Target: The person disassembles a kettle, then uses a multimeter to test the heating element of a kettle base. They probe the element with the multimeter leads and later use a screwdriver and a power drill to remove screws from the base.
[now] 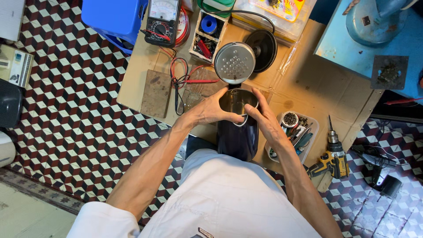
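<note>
Your left hand [211, 110] and right hand [264, 121] both grip the open electric kettle [238, 132] at its rim. You're inspecting inside, I judge; keep it steady, lid [235, 62] tipped back.

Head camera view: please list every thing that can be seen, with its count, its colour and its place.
kettle: one, dark blue, centre, lid open
kettle lid: one, silver, hinged up behind the kettle mouth
kettle base: one, black, round, behind the lid
multimeter: one, black, top centre, red and black leads beside it
cardboard sheet: one, brown, on the floor under the tools
parts box: one, white, top centre
tool tray: one, clear, right of the kettle
cordless drill: one, yellow and black, right
stool: one, blue, top left
left hand: on the kettle rim
right hand: on the kettle rim
</note>
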